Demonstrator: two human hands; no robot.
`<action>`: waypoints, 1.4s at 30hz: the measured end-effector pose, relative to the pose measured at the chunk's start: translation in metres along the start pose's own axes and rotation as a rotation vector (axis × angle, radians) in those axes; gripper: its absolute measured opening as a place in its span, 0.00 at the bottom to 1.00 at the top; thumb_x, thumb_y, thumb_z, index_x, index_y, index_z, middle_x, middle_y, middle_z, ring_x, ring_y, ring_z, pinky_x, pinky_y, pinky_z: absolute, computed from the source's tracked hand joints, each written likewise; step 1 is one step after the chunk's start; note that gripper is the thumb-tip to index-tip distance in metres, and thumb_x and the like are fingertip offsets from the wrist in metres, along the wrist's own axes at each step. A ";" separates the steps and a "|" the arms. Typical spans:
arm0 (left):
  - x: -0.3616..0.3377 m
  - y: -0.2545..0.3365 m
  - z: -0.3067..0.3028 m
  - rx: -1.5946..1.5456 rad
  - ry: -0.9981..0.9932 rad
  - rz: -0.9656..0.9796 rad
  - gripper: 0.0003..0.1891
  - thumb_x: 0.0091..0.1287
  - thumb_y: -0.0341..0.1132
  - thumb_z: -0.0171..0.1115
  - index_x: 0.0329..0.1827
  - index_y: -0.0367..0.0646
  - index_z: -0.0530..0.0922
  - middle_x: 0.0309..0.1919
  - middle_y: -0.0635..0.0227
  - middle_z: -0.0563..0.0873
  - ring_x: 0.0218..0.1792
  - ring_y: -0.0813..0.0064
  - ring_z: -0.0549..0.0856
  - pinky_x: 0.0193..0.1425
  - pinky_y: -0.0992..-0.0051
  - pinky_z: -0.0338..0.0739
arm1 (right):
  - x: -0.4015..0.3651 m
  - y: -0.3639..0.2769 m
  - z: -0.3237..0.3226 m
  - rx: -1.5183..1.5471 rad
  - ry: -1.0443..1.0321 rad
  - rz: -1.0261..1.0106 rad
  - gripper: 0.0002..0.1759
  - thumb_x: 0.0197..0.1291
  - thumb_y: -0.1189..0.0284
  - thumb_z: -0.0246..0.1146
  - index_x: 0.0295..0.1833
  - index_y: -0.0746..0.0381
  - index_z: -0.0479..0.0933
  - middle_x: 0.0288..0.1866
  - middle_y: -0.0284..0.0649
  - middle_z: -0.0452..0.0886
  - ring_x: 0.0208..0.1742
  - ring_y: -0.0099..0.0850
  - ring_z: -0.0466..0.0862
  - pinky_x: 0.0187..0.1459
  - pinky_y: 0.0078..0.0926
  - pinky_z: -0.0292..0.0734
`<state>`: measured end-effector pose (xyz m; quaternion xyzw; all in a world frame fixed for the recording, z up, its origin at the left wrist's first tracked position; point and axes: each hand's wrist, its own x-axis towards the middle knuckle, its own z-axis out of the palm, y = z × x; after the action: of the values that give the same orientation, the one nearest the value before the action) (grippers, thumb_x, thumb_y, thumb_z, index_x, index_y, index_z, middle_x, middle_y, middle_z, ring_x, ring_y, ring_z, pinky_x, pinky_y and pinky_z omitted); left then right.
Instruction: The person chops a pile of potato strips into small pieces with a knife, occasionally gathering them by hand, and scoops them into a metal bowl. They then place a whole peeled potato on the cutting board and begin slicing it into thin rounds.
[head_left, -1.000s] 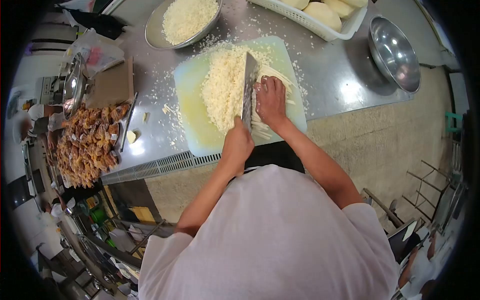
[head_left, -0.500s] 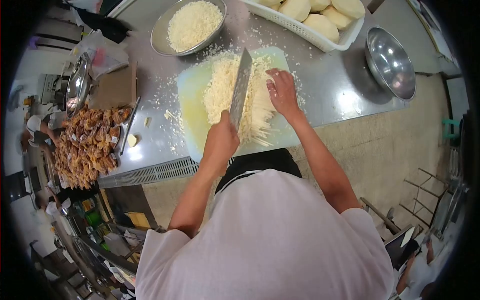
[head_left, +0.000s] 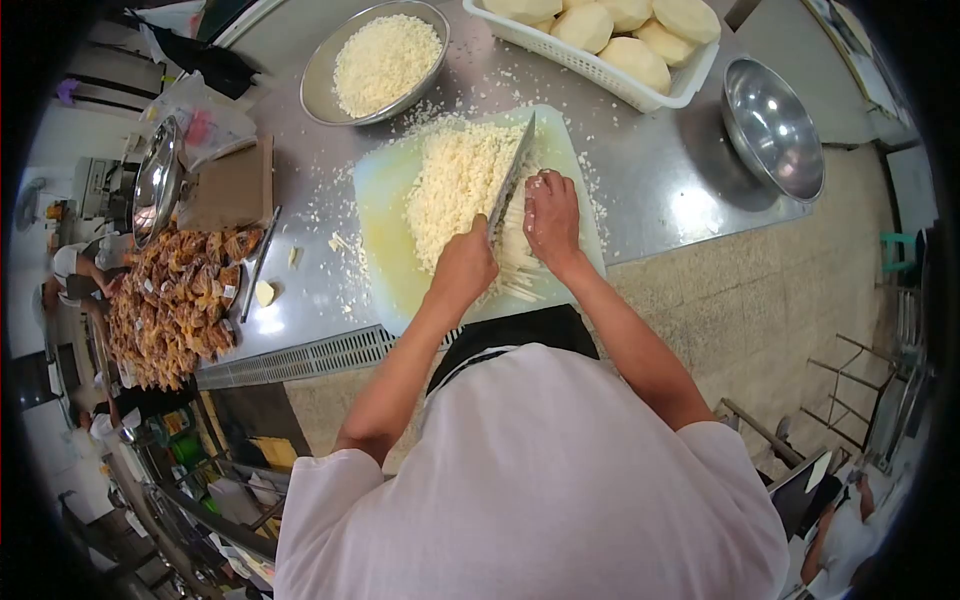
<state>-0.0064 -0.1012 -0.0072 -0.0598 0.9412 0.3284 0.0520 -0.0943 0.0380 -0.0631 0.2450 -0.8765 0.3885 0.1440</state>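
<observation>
My left hand grips the handle of a cleaver, whose blade stands edge-down on a pale green cutting board. My right hand presses flat on a bundle of pale potato strips right beside the blade. Left of the blade lies a heap of finely diced potato. Small bits are scattered around the board on the steel table.
Behind the board stand a steel bowl of diced potato, a white basket of peeled potatoes and an empty steel bowl. Brown packaged snacks lie at the left. A drain grate lines the table's near edge.
Half a second ago the cleaver was lifted and tilted over the pile with my right hand farther back. Now the blade is down again and my right hand rests on the strips.
</observation>
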 end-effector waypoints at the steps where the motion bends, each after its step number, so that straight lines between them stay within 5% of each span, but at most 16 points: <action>1: -0.001 0.014 -0.015 -0.001 -0.001 0.005 0.11 0.56 0.21 0.54 0.42 0.30 0.69 0.24 0.37 0.80 0.31 0.39 0.82 0.36 0.50 0.75 | 0.001 0.001 0.001 -0.040 0.007 -0.006 0.11 0.54 0.80 0.57 0.44 0.65 0.74 0.46 0.47 0.73 0.47 0.47 0.73 0.51 0.43 0.70; 3: -0.011 0.039 -0.046 0.114 -0.104 -0.108 0.14 0.59 0.24 0.54 0.48 0.29 0.69 0.24 0.38 0.79 0.30 0.40 0.81 0.36 0.52 0.75 | 0.000 0.003 0.004 -0.076 0.019 -0.002 0.11 0.53 0.80 0.57 0.44 0.64 0.74 0.47 0.47 0.73 0.48 0.46 0.72 0.51 0.43 0.69; 8: -0.006 0.015 -0.007 0.150 -0.076 -0.003 0.11 0.60 0.23 0.52 0.45 0.31 0.70 0.23 0.37 0.79 0.30 0.38 0.81 0.37 0.49 0.74 | 0.000 0.001 0.004 -0.118 -0.003 0.022 0.12 0.53 0.78 0.58 0.44 0.64 0.74 0.48 0.46 0.73 0.49 0.46 0.72 0.51 0.43 0.69; 15: -0.019 0.046 -0.043 0.131 -0.136 -0.109 0.10 0.58 0.22 0.52 0.43 0.30 0.70 0.23 0.38 0.80 0.28 0.39 0.81 0.34 0.50 0.75 | -0.002 0.006 0.012 -0.102 0.058 0.016 0.11 0.52 0.78 0.58 0.44 0.65 0.74 0.48 0.47 0.72 0.50 0.47 0.71 0.51 0.45 0.68; 19: 0.006 0.014 -0.001 0.149 -0.082 0.079 0.12 0.57 0.22 0.53 0.44 0.28 0.69 0.23 0.36 0.80 0.28 0.39 0.82 0.34 0.50 0.76 | -0.003 0.004 0.009 -0.110 0.066 0.007 0.11 0.52 0.79 0.59 0.43 0.66 0.74 0.49 0.48 0.72 0.50 0.48 0.71 0.52 0.45 0.68; 25: -0.014 0.040 -0.037 0.179 -0.180 -0.086 0.11 0.58 0.23 0.54 0.44 0.29 0.69 0.23 0.39 0.80 0.29 0.40 0.82 0.34 0.51 0.75 | -0.005 0.006 0.011 -0.104 0.058 0.018 0.11 0.51 0.79 0.59 0.43 0.66 0.73 0.49 0.48 0.72 0.50 0.49 0.71 0.52 0.45 0.68; 31: 0.003 0.030 -0.025 0.098 -0.139 -0.018 0.10 0.57 0.21 0.51 0.41 0.28 0.68 0.25 0.35 0.80 0.32 0.39 0.82 0.35 0.49 0.75 | -0.004 0.007 0.010 -0.111 0.033 0.006 0.12 0.50 0.79 0.59 0.43 0.67 0.74 0.49 0.48 0.72 0.50 0.49 0.71 0.51 0.46 0.67; 37: -0.024 0.018 -0.001 0.085 -0.151 -0.159 0.10 0.63 0.26 0.52 0.44 0.28 0.67 0.23 0.37 0.79 0.31 0.38 0.82 0.35 0.49 0.74 | -0.002 0.002 0.009 -0.103 0.092 -0.017 0.10 0.54 0.80 0.55 0.43 0.67 0.73 0.45 0.50 0.73 0.46 0.50 0.71 0.49 0.46 0.67; 42: 0.009 0.002 -0.001 0.058 -0.020 -0.016 0.11 0.57 0.22 0.54 0.41 0.29 0.67 0.24 0.38 0.80 0.31 0.40 0.82 0.36 0.50 0.75 | 0.003 0.005 0.011 -0.121 0.060 -0.069 0.11 0.52 0.79 0.57 0.43 0.67 0.74 0.47 0.48 0.73 0.49 0.48 0.71 0.50 0.45 0.67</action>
<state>-0.0160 -0.1012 -0.0062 -0.0626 0.9492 0.3013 0.0658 -0.1000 0.0322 -0.0720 0.2542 -0.8846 0.3370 0.1982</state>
